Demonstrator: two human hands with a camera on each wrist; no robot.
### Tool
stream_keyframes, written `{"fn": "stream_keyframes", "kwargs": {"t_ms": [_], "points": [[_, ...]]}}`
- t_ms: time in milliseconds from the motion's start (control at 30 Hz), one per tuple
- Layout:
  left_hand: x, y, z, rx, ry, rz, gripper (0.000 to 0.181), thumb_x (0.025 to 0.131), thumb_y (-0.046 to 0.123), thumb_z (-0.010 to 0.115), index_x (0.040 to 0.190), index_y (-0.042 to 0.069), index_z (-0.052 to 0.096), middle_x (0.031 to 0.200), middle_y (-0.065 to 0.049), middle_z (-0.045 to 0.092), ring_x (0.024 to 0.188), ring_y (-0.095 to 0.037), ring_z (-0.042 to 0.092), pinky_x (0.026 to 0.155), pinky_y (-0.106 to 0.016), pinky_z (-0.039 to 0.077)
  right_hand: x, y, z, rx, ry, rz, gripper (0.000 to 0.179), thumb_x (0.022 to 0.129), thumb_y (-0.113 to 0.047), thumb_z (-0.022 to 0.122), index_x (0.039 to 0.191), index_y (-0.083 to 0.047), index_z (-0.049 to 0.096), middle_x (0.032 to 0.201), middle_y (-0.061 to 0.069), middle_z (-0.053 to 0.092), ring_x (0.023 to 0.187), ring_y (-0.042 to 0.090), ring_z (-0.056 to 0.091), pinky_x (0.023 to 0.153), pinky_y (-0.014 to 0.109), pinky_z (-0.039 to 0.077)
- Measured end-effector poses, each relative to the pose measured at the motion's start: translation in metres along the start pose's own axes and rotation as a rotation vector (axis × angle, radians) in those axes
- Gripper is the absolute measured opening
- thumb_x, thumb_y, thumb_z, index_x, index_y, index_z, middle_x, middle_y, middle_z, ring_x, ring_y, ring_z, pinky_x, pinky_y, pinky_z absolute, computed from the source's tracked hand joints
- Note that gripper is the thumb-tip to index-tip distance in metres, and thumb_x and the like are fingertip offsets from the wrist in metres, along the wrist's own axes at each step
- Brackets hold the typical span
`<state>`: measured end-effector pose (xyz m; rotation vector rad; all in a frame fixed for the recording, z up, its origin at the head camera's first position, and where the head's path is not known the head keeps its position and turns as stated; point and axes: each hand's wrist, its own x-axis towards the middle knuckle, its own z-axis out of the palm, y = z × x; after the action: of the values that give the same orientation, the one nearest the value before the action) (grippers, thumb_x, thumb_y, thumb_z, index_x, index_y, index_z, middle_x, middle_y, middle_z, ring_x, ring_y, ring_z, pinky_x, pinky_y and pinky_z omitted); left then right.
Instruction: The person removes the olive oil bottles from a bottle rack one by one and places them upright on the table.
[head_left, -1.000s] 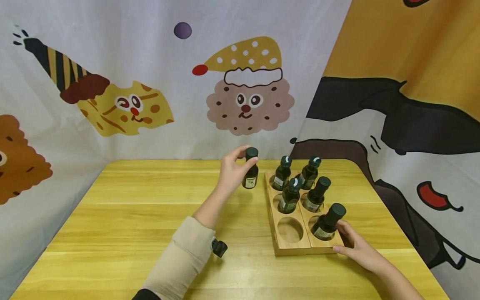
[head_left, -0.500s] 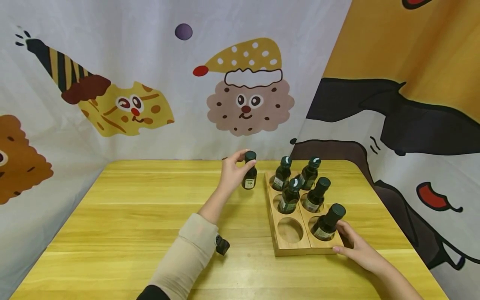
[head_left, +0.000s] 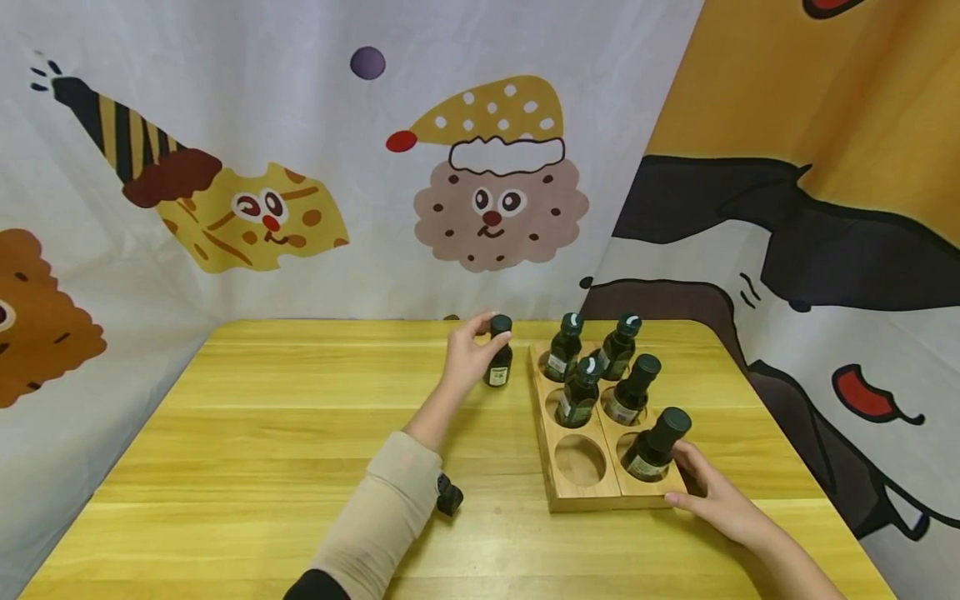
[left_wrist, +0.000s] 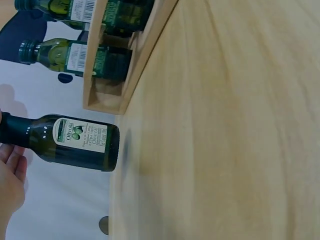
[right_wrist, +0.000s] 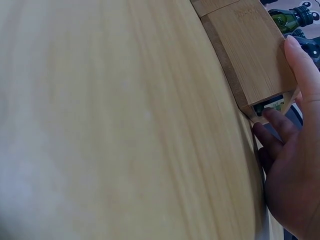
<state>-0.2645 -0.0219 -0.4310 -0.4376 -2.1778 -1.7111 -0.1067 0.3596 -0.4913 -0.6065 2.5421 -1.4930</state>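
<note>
My left hand [head_left: 467, 354] pinches a small dark olive oil bottle [left_wrist: 75, 142] by its capped neck. That bottle [head_left: 498, 369] is upright left of a wooden rack [head_left: 553, 471]; its base is at or just over the tabletop, I cannot tell which. Several similar bottles stand in the rack's round holes, one of them a dark-capped bottle [head_left: 651, 454] at the near right. The near-left hole [head_left: 581, 461] holds nothing. At the rack's near-right corner, my right hand [head_left: 716, 500] grips the rack, thumb at the front and fingers along the side, as the right wrist view [right_wrist: 295, 165] also shows.
The wooden table [head_left: 262, 450] extends to the left and in front of the rack. Behind it hangs a cloth [head_left: 300, 108] printed with cartoon figures. A small black camera [head_left: 448, 496] sits at my left sleeve's cuff.
My left hand has lowered the olive oil bottle slightly and drawn it a little nearer. The right hand and the rack have stayed put.
</note>
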Motion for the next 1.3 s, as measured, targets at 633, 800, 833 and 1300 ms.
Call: {"fn": "stream_keyframes", "kwargs": {"t_ms": [633, 800, 833, 1300], "points": [[-0.004, -0.009, 0.004, 0.009, -0.018, -0.039, 0.045, 0.086, 0.020, 0.074, 0.125, 0.003, 0.062, 0.110, -0.010, 0.066, 0.099, -0.021, 0.061, 0.087, -0.045, 0.049, -0.001, 0.003, -0.001, 0.012, -0.007, 0.014, 0.066, 0.091, -0.001, 0.062, 0.147, -0.004, 0.026, 0.145, 0.034, 0.027, 0.126, -0.015, 0.025, 0.096, 0.005, 0.022], [-0.002, 0.000, -0.001, -0.019, -0.022, -0.062, 0.054, 0.086, 0.024, 0.074, 0.133, 0.006, 0.057, 0.121, -0.010, 0.063, 0.109, -0.022, 0.057, 0.094, -0.047, 0.044, -0.001, 0.004, -0.001, 0.016, -0.009, 0.020, 0.066, 0.092, -0.001, 0.062, 0.147, -0.003, 0.025, 0.146, 0.034, 0.026, 0.126, -0.015, 0.024, 0.096, 0.005, 0.022], [-0.002, 0.004, -0.002, -0.033, -0.022, -0.062, 0.055, 0.086, 0.025, 0.074, 0.134, 0.005, 0.056, 0.123, -0.010, 0.062, 0.111, -0.022, 0.056, 0.095, -0.048, 0.043, -0.001, 0.004, -0.001, 0.019, -0.009, 0.023, 0.066, 0.092, -0.001, 0.062, 0.146, -0.002, 0.025, 0.146, 0.034, 0.026, 0.125, -0.015, 0.024, 0.096, 0.005, 0.022], [-0.005, 0.064, -0.005, -0.103, -0.018, 0.101, 0.052, 0.086, 0.021, 0.074, 0.133, 0.007, 0.057, 0.119, -0.005, 0.066, 0.110, -0.017, 0.056, 0.099, -0.040, 0.040, -0.001, 0.004, -0.001, -0.004, 0.000, 0.045, 0.067, 0.092, -0.004, 0.063, 0.146, 0.001, 0.024, 0.145, 0.034, 0.027, 0.123, -0.017, 0.025, 0.095, 0.004, 0.022]]}}
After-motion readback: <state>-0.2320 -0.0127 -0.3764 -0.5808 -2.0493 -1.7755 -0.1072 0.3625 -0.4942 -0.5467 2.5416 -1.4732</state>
